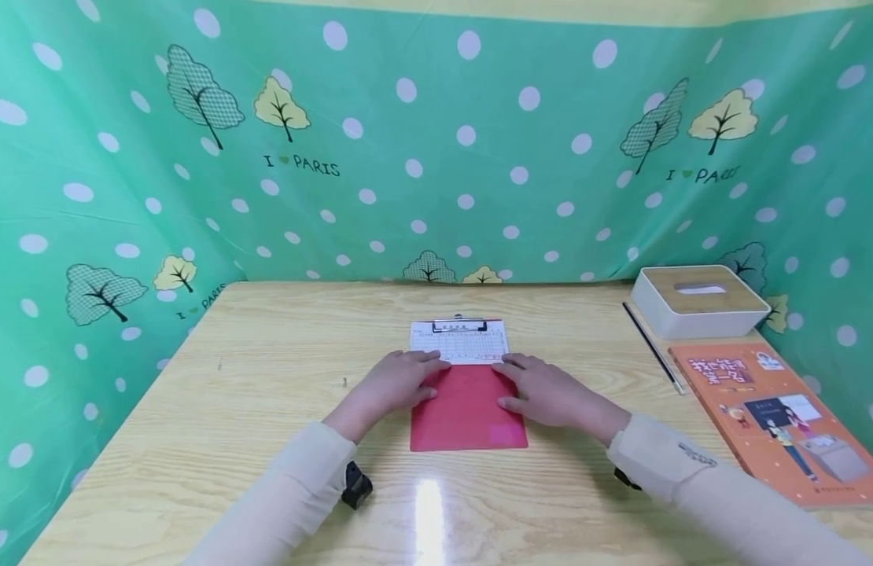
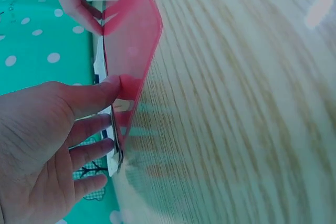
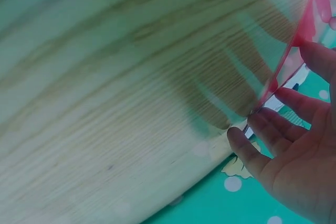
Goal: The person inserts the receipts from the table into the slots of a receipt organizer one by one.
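A red clipboard (image 1: 469,409) lies on the wooden table, its metal clip (image 1: 459,324) at the far end over a white printed form (image 1: 470,346). The form covers only the upper part of the board. My left hand (image 1: 403,383) touches the board's left side, thumb on the red surface and fingers near the form's lower edge. On the opposite side, my right hand (image 1: 546,391) touches the board with its thumb and fingertips. Both wrist views show the left hand (image 2: 47,145) and right hand (image 3: 299,145) with fingers fairly straight along the board's edges.
On the right stand a white tissue box (image 1: 698,303) with a wooden lid, a dark pencil (image 1: 652,346) and an orange book (image 1: 783,424). A green curtain (image 1: 436,141) with dots and trees hangs behind the table (image 1: 267,393).
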`<state>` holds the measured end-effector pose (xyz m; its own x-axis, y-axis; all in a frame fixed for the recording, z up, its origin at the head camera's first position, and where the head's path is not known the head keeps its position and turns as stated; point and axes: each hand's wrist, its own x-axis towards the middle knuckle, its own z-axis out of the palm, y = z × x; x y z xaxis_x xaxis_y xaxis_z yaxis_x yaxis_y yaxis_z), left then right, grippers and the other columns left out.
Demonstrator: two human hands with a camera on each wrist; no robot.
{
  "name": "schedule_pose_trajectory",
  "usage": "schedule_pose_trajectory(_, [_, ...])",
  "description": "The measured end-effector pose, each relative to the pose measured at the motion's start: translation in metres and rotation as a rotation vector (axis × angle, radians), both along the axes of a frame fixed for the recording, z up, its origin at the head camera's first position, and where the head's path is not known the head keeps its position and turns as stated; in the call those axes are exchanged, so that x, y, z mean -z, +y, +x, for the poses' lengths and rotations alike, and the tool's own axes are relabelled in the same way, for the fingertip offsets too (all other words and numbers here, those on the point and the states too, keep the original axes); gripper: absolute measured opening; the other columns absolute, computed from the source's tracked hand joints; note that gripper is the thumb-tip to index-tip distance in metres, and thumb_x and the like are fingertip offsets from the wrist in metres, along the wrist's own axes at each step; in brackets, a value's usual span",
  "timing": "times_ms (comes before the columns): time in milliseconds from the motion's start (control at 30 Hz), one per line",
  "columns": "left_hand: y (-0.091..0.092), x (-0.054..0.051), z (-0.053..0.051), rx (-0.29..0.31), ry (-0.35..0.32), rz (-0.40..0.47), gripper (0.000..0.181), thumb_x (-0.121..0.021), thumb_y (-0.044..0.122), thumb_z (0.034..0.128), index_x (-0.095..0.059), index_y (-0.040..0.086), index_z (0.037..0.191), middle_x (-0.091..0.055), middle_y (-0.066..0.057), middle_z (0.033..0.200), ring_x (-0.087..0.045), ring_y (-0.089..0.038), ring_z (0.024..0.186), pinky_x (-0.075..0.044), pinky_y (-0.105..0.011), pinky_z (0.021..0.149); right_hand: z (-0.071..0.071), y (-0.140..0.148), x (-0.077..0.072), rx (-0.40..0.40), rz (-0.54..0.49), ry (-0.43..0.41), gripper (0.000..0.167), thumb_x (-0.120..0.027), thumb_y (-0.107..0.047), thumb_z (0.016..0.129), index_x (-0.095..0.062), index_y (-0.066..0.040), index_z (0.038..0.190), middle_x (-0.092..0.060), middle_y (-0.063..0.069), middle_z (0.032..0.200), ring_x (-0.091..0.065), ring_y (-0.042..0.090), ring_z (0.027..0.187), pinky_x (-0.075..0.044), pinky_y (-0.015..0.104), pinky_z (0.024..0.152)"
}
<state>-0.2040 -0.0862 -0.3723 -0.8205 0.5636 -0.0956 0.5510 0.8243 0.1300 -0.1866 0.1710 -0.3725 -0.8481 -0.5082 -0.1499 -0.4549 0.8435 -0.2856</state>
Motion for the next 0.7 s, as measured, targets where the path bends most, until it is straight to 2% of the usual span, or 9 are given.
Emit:
schedule_pose_trajectory(367, [-0.009,0.002,0.002,0.026,0.017,0.028,0.051,-0.072,0.028,0.0966,-0.058,0.016,0.144,-0.050,-0.012,0.152,-0.044,-0.032,0.141,-0.033,-0.057,0.113,0.003,0.015,0.000,0.007,-0.038,0.000,0.063,-0.070,-0.032,0.097,-0.048,-0.004,0.149,-0.042,0.022,0.153,-0.039,0.043,0.141,-0.036,0.057,0.111])
schedule_pose_trajectory(567, [-0.018,-0.001,0.002,0.027,0.049,0.038,0.050,-0.071,0.030,0.0966,-0.059,0.013,0.142,-0.053,-0.014,0.149,-0.048,-0.034,0.138,-0.037,-0.057,0.111,0.003,0.024,-0.002,-0.007,-0.069,0.051,0.062,-0.070,-0.029,0.097,-0.048,-0.002,0.149,-0.045,0.022,0.151,-0.041,0.044,0.139,-0.037,0.058,0.110])
schedule_pose_trajectory(700, [-0.030,-0.006,0.003,-0.019,0.043,0.065,0.049,-0.070,0.031,0.0974,-0.059,0.012,0.141,-0.053,-0.016,0.148,-0.048,-0.035,0.138,-0.036,-0.058,0.111,0.003,0.031,-0.008,-0.005,-0.116,0.127,0.054,-0.067,-0.024,0.099,-0.052,-0.002,0.146,-0.047,0.023,0.150,-0.043,0.045,0.138,-0.037,0.060,0.110])
